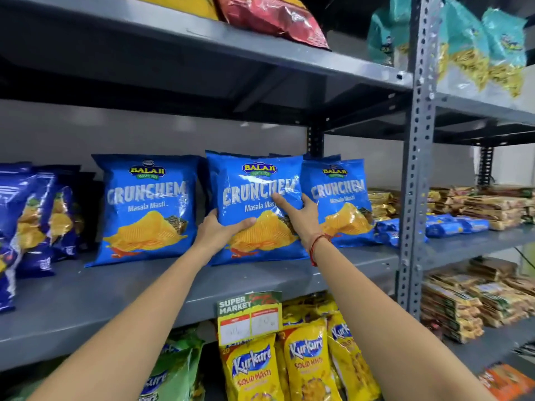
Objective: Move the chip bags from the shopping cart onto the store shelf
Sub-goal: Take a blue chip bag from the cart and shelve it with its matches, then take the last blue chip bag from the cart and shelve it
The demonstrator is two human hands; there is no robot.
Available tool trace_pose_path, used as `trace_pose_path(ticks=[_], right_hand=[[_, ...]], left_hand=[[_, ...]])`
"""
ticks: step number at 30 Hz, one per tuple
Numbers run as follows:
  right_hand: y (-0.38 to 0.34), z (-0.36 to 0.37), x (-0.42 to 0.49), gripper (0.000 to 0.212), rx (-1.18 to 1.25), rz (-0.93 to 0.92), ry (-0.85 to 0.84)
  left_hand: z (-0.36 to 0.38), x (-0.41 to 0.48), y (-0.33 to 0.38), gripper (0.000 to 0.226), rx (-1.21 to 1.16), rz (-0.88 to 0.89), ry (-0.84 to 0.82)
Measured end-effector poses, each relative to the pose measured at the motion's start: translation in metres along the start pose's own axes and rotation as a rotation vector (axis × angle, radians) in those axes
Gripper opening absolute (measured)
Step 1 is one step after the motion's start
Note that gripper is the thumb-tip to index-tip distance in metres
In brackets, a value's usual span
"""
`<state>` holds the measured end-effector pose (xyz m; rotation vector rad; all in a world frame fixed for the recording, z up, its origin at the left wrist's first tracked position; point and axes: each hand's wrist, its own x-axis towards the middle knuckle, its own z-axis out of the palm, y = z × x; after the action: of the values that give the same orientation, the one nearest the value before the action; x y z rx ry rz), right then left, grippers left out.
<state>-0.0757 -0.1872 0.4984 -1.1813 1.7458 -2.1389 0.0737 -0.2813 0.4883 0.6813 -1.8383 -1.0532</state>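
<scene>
Three blue Crunchem bags face out in a row on the grey shelf (pixel 86 296), and edges of further blue bags show behind the two on the right. The middle bag (pixel 254 198) stands upright at the shelf's front, held from both sides. The left hand (pixel 215 231) cups its lower left edge, thumb laid across the front, fingers clenched on the bag. The right hand (pixel 301 215) presses the lower right side, its fingers (pixel 282 202) spread on the front, grasping the same bag; a red thread (pixel 315 247) circles that wrist. The left bag (pixel 144 209) stands apart from the held one with a narrow gap. The right bag (pixel 341 204) stands just behind the held bag's right edge and is partly covered by it and by the right hand.

Darker blue bags (pixel 29 224) crowd the shelf's far left. Small blue packets (pixel 434 224) lie to the right, past the upright post (pixel 417 169). A price tag (pixel 249 316) hangs from the shelf edge above three yellow Kurkure bags (pixel 307 366). A red bag (pixel 275 18) lies on the shelf above.
</scene>
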Motion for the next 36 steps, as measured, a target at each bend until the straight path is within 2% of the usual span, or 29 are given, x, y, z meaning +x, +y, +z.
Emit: trace_pose_path(ticks=[3, 6, 8, 12, 16, 18, 22, 27, 29, 32, 34, 36], right_hand=[[0.006, 0.006, 0.004, 0.093, -0.002, 0.009, 0.031], [0.009, 0.005, 0.005, 0.087, -0.026, -0.002, 0.038], [0.008, 0.000, 0.000, 0.074, -0.042, -0.043, 0.071], [0.006, -0.025, -0.025, 0.055, -0.009, -0.112, 0.137], [0.020, -0.070, -0.068, 0.036, -0.013, -0.163, 0.219], [0.033, -0.099, -0.097, 0.028, -0.048, -0.168, 0.290], [0.083, -0.167, -0.162, 0.022, -0.138, -0.049, 0.450], [0.150, -0.252, -0.257, 0.018, -0.194, 0.236, 0.667], [0.168, -0.261, -0.277, 0.011, -0.188, 0.315, 0.687], [0.217, -0.303, -0.335, 0.015, -0.250, 0.518, 0.780], [0.247, -0.326, -0.378, 0.024, -0.280, 0.653, 0.858], [0.269, -0.342, -0.414, 0.022, -0.296, 0.780, 0.892]], left_hand=[[-0.001, 0.004, -0.005, 0.055, 0.033, -0.017, -0.021], [-0.002, 0.001, -0.005, 0.082, 0.090, -0.038, 0.014], [-0.001, -0.004, -0.005, 0.092, 0.196, 0.011, 0.128], [0.014, -0.034, 0.005, 0.065, 0.257, 0.347, 0.337], [0.053, -0.079, 0.015, 0.042, 0.168, 0.623, 0.281], [0.081, -0.104, 0.011, 0.035, 0.114, 0.694, 0.208], [0.152, -0.154, -0.019, 0.029, 0.026, 0.620, -0.029], [0.260, -0.221, -0.091, 0.033, 0.057, 0.388, -0.494], [0.280, -0.234, -0.113, 0.038, 0.106, 0.331, -0.586], [0.337, -0.282, -0.152, 0.031, 0.166, 0.233, -0.825], [0.368, -0.316, -0.180, 0.032, 0.207, 0.161, -0.990], [0.393, -0.342, -0.205, 0.035, 0.249, 0.078, -1.100]])
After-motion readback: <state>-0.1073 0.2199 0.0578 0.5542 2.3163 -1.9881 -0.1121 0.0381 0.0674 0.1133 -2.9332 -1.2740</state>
